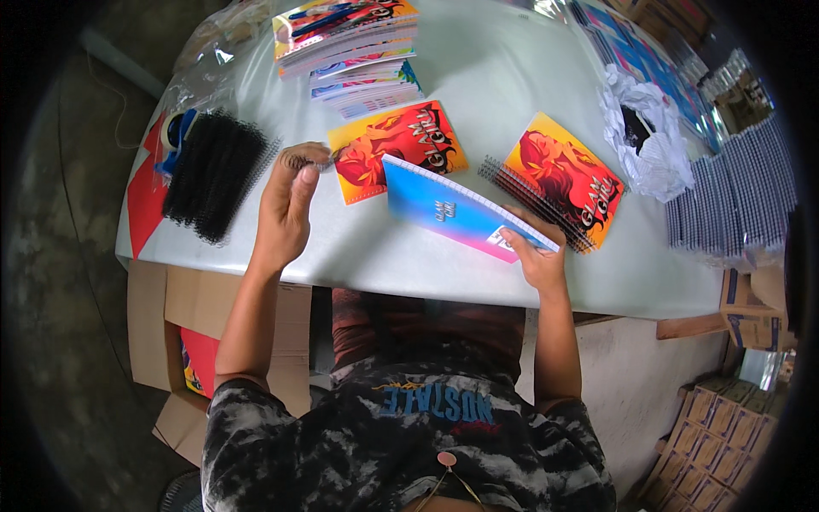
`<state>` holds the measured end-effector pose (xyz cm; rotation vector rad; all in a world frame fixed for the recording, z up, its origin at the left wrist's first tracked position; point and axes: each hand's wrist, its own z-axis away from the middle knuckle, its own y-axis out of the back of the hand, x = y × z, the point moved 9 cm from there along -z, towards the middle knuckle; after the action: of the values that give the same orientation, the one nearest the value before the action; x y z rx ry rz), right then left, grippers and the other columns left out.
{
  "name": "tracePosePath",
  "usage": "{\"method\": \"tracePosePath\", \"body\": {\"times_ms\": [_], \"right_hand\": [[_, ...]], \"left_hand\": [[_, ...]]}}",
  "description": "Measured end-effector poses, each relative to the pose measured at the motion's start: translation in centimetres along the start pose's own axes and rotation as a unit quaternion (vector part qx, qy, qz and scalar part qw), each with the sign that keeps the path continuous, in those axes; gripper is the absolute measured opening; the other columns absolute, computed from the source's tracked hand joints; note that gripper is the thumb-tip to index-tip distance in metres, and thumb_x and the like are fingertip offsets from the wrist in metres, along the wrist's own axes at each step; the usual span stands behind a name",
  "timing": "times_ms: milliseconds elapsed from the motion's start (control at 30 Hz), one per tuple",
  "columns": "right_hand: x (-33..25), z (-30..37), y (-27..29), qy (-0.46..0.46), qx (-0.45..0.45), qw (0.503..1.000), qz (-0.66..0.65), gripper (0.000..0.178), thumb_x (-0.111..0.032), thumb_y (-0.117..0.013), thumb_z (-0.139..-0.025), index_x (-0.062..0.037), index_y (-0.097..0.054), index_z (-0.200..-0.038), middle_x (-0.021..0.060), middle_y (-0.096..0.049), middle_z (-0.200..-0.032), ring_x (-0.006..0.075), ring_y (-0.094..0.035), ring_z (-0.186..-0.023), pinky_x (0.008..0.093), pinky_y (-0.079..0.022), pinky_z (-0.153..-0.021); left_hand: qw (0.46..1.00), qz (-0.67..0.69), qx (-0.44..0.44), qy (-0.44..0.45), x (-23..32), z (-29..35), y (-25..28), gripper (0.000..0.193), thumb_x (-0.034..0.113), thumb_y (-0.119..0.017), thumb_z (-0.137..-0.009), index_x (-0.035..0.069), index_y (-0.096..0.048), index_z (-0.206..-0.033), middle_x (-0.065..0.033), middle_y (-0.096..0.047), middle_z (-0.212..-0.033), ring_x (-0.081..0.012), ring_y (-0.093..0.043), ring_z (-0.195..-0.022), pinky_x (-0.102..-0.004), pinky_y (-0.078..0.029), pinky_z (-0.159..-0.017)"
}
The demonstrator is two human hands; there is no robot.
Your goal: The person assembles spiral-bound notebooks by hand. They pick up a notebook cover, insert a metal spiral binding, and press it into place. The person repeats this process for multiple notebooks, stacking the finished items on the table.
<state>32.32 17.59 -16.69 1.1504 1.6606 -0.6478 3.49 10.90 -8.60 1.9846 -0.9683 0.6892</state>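
My right hand (539, 254) grips a thin blue-and-pink notebook (444, 209) by its right end, thumb on the cover. The notebook is tilted, and a row of punched holes runs along its upper edge. My left hand (288, 200) is raised to the left of it, fingers curled in toward the thumb. Something small and dark shows at those fingertips, too unclear to name. Just beyond lies a red-and-yellow notebook (401, 149). Left of my left hand is a thick pile of black spiral binding coils (213, 175).
On the right, another red-and-yellow notebook (567, 171) lies beside several bound spines. Behind stand stacked notebooks (350, 51) with pens on top. A crumpled white bag (644, 141) sits near a tall notebook stack (729, 200). An open carton (153, 333) is below the table's left edge.
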Motion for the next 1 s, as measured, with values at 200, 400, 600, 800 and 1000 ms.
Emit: {"method": "tracePosePath", "body": {"times_ms": [200,400,600,800,1000], "right_hand": [[-0.4,0.5,0.6,0.006,0.021,1.000,-0.007,0.027,0.002,-0.062,-0.082,0.0030,-0.062,-0.108,0.0099,-0.067,-0.097,0.0084,-0.060,-0.079,0.0215,-0.048,-0.071],[-0.1,0.6,0.4,-0.010,0.020,1.000,-0.017,0.027,0.003,-0.062,-0.082,0.0023,-0.062,-0.109,0.0088,-0.067,-0.098,0.0064,-0.057,-0.075,0.0203,-0.048,-0.068],[-1.3,0.1,0.1,0.019,-0.015,1.000,-0.007,0.026,0.002,-0.062,-0.081,0.0039,-0.062,-0.107,0.0113,-0.067,-0.097,0.0107,-0.061,-0.081,0.0233,-0.048,-0.073],[-1.2,0.1,0.2,0.030,-0.018,0.999,-0.017,0.025,0.000,-0.064,-0.081,0.0046,-0.062,-0.105,0.0122,-0.068,-0.092,0.0119,-0.061,-0.080,0.0240,-0.048,-0.071],[1.1,1.4,0.3,-0.061,0.000,0.997,-0.047,0.026,0.003,-0.061,-0.081,0.0040,-0.063,-0.107,0.0123,-0.066,-0.104,0.0126,-0.061,-0.082,0.0254,-0.049,-0.075]], "left_hand": [[0.951,0.185,-0.152,0.197,-2.3,-0.3,-5.3,0.028,0.029,-0.039,-0.098,0.003,-0.049,-0.104,0.0018,-0.038,-0.072,-0.0069,-0.033,-0.062,-0.0218,-0.031,-0.058],[0.963,0.100,-0.168,0.184,-3.9,-0.1,-6.2,0.033,0.031,-0.044,-0.097,0.003,-0.052,-0.082,-0.0002,-0.044,-0.072,-0.0082,-0.035,-0.067,-0.0223,-0.034,-0.063],[0.941,0.131,-0.168,0.261,-4.3,-0.3,-6.4,0.041,0.036,-0.043,-0.097,0.001,-0.054,-0.078,0.0017,-0.041,-0.061,-0.0056,-0.034,-0.057,-0.0208,-0.031,-0.053],[0.935,0.214,-0.234,0.159,-2.7,-3.2,-6.0,0.022,0.022,-0.053,-0.092,0.002,-0.058,-0.083,-0.0044,-0.054,-0.081,-0.0080,-0.049,-0.073,-0.0213,-0.040,-0.063],[0.929,-0.125,-0.346,-0.022,2.4,-4.4,-6.3,0.021,0.003,-0.062,-0.082,0.002,-0.059,-0.102,-0.0151,-0.057,-0.106,-0.0216,-0.054,-0.100,-0.0331,-0.043,-0.087]]}}
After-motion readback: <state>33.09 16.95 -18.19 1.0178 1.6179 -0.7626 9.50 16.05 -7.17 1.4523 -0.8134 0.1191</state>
